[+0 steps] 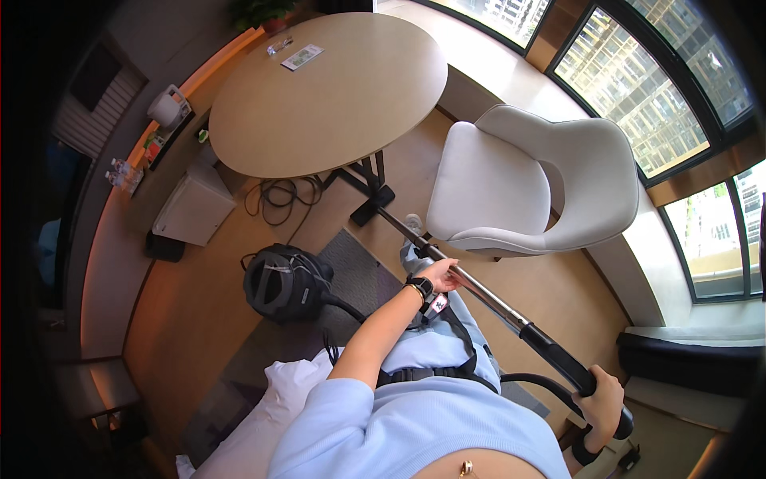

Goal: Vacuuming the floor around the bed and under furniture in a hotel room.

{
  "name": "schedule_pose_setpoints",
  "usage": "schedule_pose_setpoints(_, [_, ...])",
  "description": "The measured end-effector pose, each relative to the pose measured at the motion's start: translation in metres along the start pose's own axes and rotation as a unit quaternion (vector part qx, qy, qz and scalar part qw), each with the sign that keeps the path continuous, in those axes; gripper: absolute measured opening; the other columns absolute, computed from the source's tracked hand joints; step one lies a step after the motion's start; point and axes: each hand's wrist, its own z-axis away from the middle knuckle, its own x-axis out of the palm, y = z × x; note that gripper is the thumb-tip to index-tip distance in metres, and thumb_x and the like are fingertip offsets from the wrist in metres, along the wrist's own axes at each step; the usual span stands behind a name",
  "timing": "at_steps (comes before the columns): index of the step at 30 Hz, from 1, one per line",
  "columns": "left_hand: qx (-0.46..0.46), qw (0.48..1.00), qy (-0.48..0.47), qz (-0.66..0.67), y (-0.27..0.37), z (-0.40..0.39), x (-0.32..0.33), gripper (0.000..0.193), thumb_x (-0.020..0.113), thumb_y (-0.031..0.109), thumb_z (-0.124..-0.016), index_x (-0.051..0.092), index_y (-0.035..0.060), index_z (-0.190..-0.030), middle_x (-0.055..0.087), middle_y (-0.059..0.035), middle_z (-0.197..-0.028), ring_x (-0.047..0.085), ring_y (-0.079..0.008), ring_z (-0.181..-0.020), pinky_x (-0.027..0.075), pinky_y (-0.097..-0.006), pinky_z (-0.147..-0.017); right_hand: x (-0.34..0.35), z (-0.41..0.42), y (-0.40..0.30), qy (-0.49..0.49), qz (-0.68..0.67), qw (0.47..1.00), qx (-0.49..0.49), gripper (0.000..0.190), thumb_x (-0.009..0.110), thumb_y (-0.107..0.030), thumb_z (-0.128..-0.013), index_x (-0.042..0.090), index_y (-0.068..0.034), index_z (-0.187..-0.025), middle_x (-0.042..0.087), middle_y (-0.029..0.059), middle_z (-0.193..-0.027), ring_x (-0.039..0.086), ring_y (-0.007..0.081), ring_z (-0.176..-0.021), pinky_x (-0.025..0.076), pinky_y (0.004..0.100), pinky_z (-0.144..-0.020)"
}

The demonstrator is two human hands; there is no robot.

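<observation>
A vacuum cleaner's metal wand (486, 292) runs slantwise across my front. Its black floor head (372, 205) rests on the wood floor by the black legs of the oval table. My left hand (441, 275), with a dark watch at the wrist, holds the wand around its middle. At the upper end, my right hand (600, 398) is closed around the black handle (559, 358). A black hose (541, 384) curves away from that end behind my body. The dark canister (287, 281) stands on the floor to my left, with another stretch of hose (344, 304) leaving it.
The oval table (335, 102) bears a printed card (303, 57) and a glass item (279, 46). A pale armchair (526, 179) stands right of the wand. Coiled cord (281, 197) lies near a white cabinet (196, 203). A grey rug (353, 263) lies beneath the canister; white bedding (263, 413) is at my left.
</observation>
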Motion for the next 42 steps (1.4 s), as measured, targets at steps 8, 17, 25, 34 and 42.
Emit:
schedule_pose_setpoints(8, [0.028,0.999,-0.028,0.033,-0.004,0.004,0.004,0.031,0.049,0.029,-0.086,0.047,0.0047,-0.106,0.052,-0.0138,-0.105,0.052,-0.0221,-0.099,0.042,-0.0331,-0.084,-0.017,-0.039,0.006,-0.008,0.001,0.999,-0.035,0.027,0.061,-0.007,-0.049,0.057,-0.003,-0.076,0.057,0.0170,-0.067,0.056,0.0343,-0.070,0.044,0.0378,-0.064])
schedule_pose_setpoints(17, [0.107,0.983,-0.104,0.108,-0.011,-0.028,0.037,0.082,0.053,0.036,-0.084,-0.005,0.0081,-0.135,0.050,-0.0164,-0.109,0.052,-0.0253,-0.101,0.039,-0.0388,-0.087,-0.044,-0.120,0.043,0.010,0.001,0.993,-0.120,0.027,0.061,-0.007,-0.050,0.057,-0.002,-0.076,0.058,0.0171,-0.068,0.057,0.0345,-0.069,0.045,0.0375,-0.063])
schedule_pose_setpoints(25, [0.207,0.939,0.042,0.273,-0.027,-0.159,0.114,0.029,0.058,0.027,-0.081,0.046,0.0015,-0.090,0.052,-0.0122,-0.083,0.056,-0.0218,-0.072,0.049,-0.0382,-0.070,-0.010,-0.170,0.151,-0.117,-0.013,0.985,-0.129,0.027,0.062,-0.013,-0.052,0.056,-0.007,-0.078,0.058,0.0152,-0.063,0.058,0.0335,-0.064,0.046,0.0387,-0.061])
schedule_pose_setpoints(34, [0.198,0.946,0.159,0.202,-0.102,-0.215,0.188,0.038,0.056,0.009,-0.077,0.031,-0.0005,-0.104,0.049,-0.0166,-0.084,0.055,-0.0234,-0.063,0.052,-0.0398,-0.054,-0.059,-0.155,0.223,-0.064,0.011,0.991,-0.121,0.030,0.066,-0.015,-0.051,0.056,-0.004,-0.077,0.058,0.0143,-0.063,0.058,0.0316,-0.064,0.046,0.0359,-0.059])
schedule_pose_setpoints(42, [0.188,0.947,0.206,0.159,-0.090,-0.196,0.182,0.030,0.051,0.011,-0.078,0.038,-0.0030,-0.102,0.049,-0.0183,-0.087,0.055,-0.0262,-0.068,0.051,-0.0400,-0.057,-0.059,-0.128,0.216,-0.132,-0.067,0.984,-0.102,0.036,0.065,-0.017,-0.066,0.049,-0.005,-0.096,0.058,0.0210,-0.078,0.055,0.0392,-0.076,0.043,0.0434,-0.064])
